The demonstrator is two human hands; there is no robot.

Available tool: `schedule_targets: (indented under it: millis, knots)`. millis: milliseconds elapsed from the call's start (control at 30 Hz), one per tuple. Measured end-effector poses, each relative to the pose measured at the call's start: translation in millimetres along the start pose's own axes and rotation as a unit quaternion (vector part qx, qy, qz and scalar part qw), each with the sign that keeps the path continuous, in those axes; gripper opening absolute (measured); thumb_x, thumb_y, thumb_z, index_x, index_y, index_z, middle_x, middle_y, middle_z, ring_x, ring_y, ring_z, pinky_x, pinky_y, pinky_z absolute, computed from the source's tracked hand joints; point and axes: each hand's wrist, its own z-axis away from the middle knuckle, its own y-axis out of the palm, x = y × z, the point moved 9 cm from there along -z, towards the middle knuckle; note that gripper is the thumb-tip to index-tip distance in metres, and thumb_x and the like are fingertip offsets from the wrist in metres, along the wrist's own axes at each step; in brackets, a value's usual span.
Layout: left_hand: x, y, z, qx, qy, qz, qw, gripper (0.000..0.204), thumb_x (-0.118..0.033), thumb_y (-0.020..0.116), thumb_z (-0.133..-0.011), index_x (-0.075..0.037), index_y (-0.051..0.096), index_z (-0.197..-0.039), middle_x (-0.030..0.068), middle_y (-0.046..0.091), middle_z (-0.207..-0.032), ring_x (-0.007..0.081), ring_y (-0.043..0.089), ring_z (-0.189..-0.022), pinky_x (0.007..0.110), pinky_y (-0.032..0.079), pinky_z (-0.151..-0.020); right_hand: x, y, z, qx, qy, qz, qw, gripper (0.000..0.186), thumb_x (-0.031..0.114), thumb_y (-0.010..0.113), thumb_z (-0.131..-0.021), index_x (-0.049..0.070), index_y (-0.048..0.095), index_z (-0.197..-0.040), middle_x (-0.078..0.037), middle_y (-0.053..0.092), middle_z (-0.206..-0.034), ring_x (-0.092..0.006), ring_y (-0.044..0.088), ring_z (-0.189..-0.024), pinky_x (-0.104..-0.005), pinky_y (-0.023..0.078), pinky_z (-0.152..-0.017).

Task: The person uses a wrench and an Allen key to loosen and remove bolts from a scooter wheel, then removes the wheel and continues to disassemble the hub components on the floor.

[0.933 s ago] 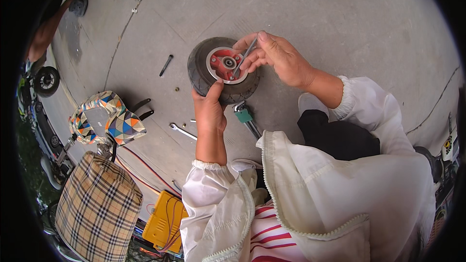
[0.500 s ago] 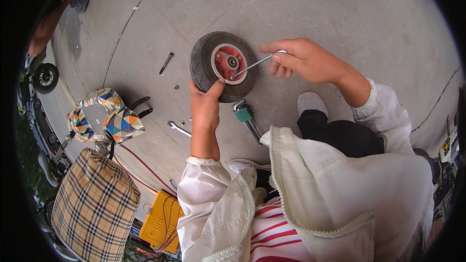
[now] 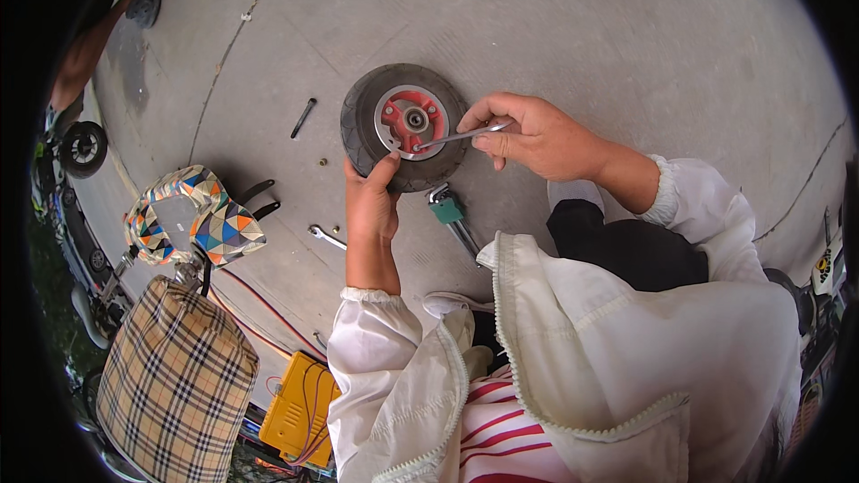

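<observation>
A small wheel with a black tyre (image 3: 361, 116) and a red hub (image 3: 394, 113) is tilted toward me above the concrete floor. My left hand (image 3: 369, 201) grips the tyre's lower left side, its thumb up against the silver rim. From the right, my right hand (image 3: 546, 139) pinches the outer end of a long metal hex key (image 3: 445, 139). The key's far tip meets a bolt at the bottom of the hub. Just below the wheel lies a green holder (image 3: 446, 208) with more hex keys in it.
On the floor to the left are a black bolt or axle (image 3: 303, 118), a small nut (image 3: 323, 162) and a wrench (image 3: 327, 236). A scooter with a plaid cover (image 3: 179, 376) stands beside a yellow case (image 3: 300, 407). Another person's leg (image 3: 89, 58) shows far left.
The wheel has shifted slightly left and its hub faces up more. My right hand has come down and in, its once-extended index finger now curled by the key, which lies flatter.
</observation>
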Motion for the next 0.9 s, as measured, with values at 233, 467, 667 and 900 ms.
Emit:
schedule_targets:
  millis: [233, 467, 667, 900]
  knots:
    - [11, -6, 4, 0.006, 0.008, 0.027, 1.0, 0.053, -0.001, 0.062, -0.085, -0.009, 0.042, -0.134, 0.011, 0.057, -0.125, 0.0258, 0.062, -0.11, 0.045, 0.054, -0.092, -15, 14, -8, -0.018, -0.036, -0.169, 0.985, 0.025, 0.015, 0.057, -0.099, -0.003, 0.06, -0.114, -0.012, 0.063, -0.113, -0.0182, 0.066, -0.095, -0.0306, 0.054, -0.086]
    - [13, -4, 5, -0.015, 0.002, 0.038, 0.999, 0.052, -0.001, 0.062, -0.086, -0.01, 0.041, -0.133, 0.0095, 0.058, -0.121, 0.0247, 0.063, -0.106, 0.043, 0.055, -0.089, -12, 11, -10, -0.079, -0.044, -0.197, 0.976, 0.031, 0.011, 0.046, -0.101, -0.004, 0.044, -0.129, -0.016, 0.062, -0.117, -0.0189, 0.065, -0.096, -0.0337, 0.054, -0.086]
    - [9, -1, 8, -0.021, -0.019, 0.04, 0.999, 0.054, -0.001, 0.062, -0.085, -0.012, 0.04, -0.134, 0.0097, 0.058, -0.121, 0.0247, 0.063, -0.104, 0.044, 0.055, -0.087, 25, 10, -11, -0.052, -0.162, 0.104, 0.98, 0.032, 0.005, 0.047, -0.097, 0.002, 0.049, -0.129, -0.014, 0.061, -0.11, -0.0193, 0.064, -0.085, -0.0332, 0.053, -0.079]
    - [12, -3, 8, -0.034, -0.027, 0.047, 0.998, 0.054, -0.001, 0.062, -0.085, -0.01, 0.041, -0.133, 0.0109, 0.058, -0.121, 0.0257, 0.063, -0.105, 0.046, 0.055, -0.088, 48, 11, -5, -0.069, -0.206, 0.42, 0.881, 0.034, 0.008, 0.053, -0.093, 0.01, 0.057, -0.127, -0.011, 0.059, -0.094, -0.0203, 0.062, -0.088, -0.0369, 0.051, -0.077]
